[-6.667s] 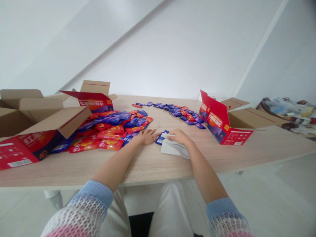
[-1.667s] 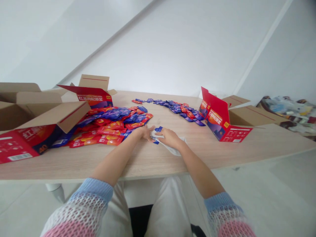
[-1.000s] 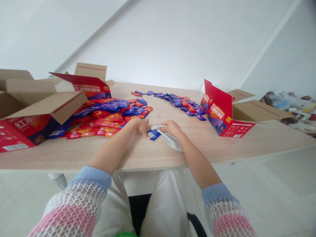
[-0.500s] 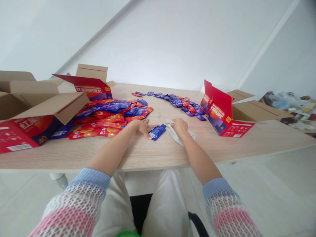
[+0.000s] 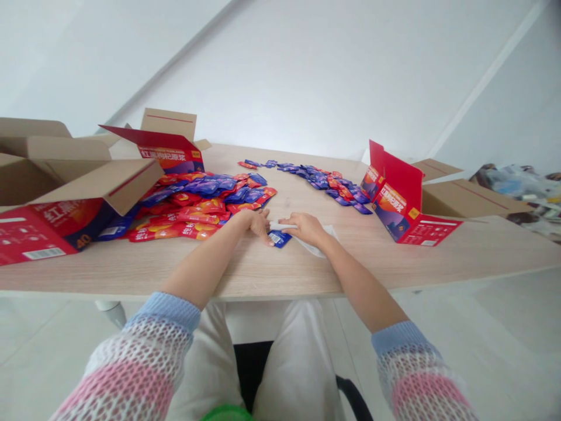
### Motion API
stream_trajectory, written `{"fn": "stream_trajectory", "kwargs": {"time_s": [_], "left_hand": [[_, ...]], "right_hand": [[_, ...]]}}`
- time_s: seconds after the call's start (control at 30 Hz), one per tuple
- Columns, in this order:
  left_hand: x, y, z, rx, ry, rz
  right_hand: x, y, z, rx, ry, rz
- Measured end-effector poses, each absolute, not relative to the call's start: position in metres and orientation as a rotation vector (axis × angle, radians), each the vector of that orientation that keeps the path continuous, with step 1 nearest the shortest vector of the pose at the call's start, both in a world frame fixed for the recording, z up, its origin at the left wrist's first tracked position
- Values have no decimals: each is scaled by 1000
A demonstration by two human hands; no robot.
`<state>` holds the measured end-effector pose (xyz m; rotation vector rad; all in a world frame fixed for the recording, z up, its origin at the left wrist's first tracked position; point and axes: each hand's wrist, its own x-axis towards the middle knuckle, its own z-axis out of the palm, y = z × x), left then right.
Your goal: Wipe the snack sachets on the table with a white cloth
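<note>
blue foil sachet [image 5: 279, 238], lying flat on the pale wood-grain table [image 5: 280, 275] between the two hands, toward the front edge at about mid-width. one end meets a thin, crumpled white sheet [image 5: 316, 239], whether cloth or paper cannot be told. left hand [image 5: 250, 224]: open, palm down, fingers curved toward the tabletop, with the fingertips [image 5: 266, 235] just beside the sachet; no grip is visible. right hand [image 5: 304, 225]: open and nearly flat, fingers pointing left, resting on the white sheet without closing on it. to the left lies a loose heap of red and blue sachets [image 5: 197, 202]; a curved trail of blue and red sachets [image 5: 326, 186] runs along the back edge. open red cartons stand at the left corner [image 5: 46, 231], the back edge [image 5: 170, 146] and the right side [image 5: 405, 202], with brown cardboard boxes [image 5: 468, 199] beyond. step in hand, as judged: one sachet is being handled apart from the heap. the next move would call for fingers closing on its edge, as neither hand holds it.
</note>
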<state>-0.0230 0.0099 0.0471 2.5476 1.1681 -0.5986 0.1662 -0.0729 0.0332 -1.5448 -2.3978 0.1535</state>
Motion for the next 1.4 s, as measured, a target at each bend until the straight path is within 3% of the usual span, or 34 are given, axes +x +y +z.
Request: {"fn": "stream_trajectory", "kwargs": {"time_s": [0.2,0.4,0.5,0.67,0.8,1.13,1.4], "left_hand": [[-23,11,47,2541,1121,-579],[-27,15,41,2529,1110,-560],[-29,17,43,2522,1082,-549],[-27,11,50,2509,1094,-551],[-28,6,48,2580,1112,-507],[-31,8,43,2544,1084,-543],[-32,15,37,2499,1088,-500]], "right_hand": [[170,-73,33,-1138,-2429,784],[192,-70,33,-1175,-2387,1123],[203,-66,30,-1344,-2303,981],[218,-61,27,-1956,-1989,379],[222,-64,30,-2193,-1771,130],[164,-84,38,-1352,-2361,370],[180,-73,34,-1812,-2223,245]]}}
